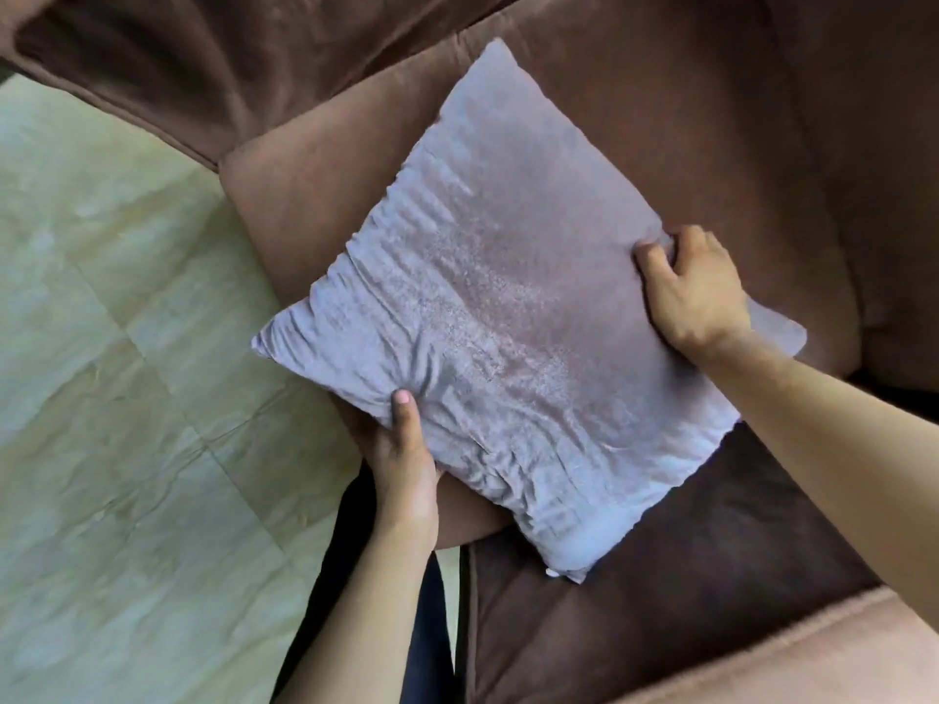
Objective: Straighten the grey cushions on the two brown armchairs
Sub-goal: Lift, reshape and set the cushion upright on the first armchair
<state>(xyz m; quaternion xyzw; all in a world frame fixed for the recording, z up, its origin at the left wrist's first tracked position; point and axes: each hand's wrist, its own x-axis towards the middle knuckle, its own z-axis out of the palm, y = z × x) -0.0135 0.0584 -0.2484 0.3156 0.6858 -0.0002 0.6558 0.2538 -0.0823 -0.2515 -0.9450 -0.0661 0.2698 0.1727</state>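
Observation:
A square grey cushion (513,307) with a wrinkled velvety cover sits tilted like a diamond over the seat of a brown armchair (686,124). My left hand (401,459) grips its lower left edge, thumb on top and fingers underneath. My right hand (691,292) clutches the right edge near the corner, fingers curled into the fabric. The cushion's lower corner hangs over the darker brown armrest (660,551).
A pale green tiled floor (127,398) fills the left side. The armchair's other armrest (178,68) runs along the top left. A lighter brown padded edge (813,652) shows at the bottom right. My dark trouser leg (427,627) stands against the seat front.

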